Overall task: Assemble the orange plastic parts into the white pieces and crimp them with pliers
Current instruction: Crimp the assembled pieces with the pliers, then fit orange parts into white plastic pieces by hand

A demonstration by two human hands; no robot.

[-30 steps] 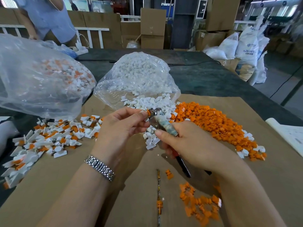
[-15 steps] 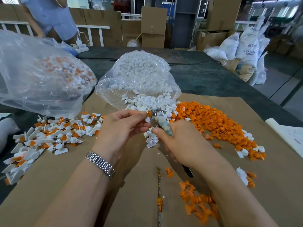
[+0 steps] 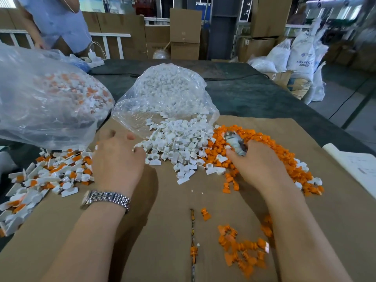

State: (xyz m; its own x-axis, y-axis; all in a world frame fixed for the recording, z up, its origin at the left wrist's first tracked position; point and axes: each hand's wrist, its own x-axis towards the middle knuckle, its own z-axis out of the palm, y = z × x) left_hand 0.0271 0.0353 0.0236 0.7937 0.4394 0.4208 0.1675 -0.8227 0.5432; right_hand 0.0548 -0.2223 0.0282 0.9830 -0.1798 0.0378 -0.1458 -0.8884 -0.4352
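A heap of white pieces (image 3: 179,143) spills from a clear bag onto the cardboard sheet (image 3: 166,200). To its right lies a heap of orange parts (image 3: 262,145). My right hand (image 3: 258,165) rests on the orange heap and grips the pliers (image 3: 236,144), whose jaws point away from me. My left hand (image 3: 117,159) hovers with loosely spread fingers between the white heap and the pile of assembled orange-and-white pieces (image 3: 53,171); it holds nothing.
A big clear bag of assembled pieces (image 3: 46,102) sits at the left. The bag of white pieces (image 3: 166,92) stands behind the heap. Loose orange parts (image 3: 242,247) lie near me. A person (image 3: 55,21) stands beyond the dark table. Paper (image 3: 358,165) lies at the right.
My hands have parted. The left hand let go of the crimped piece and moved left toward the assembled pile. The right hand carried the pliers right onto the orange heap.
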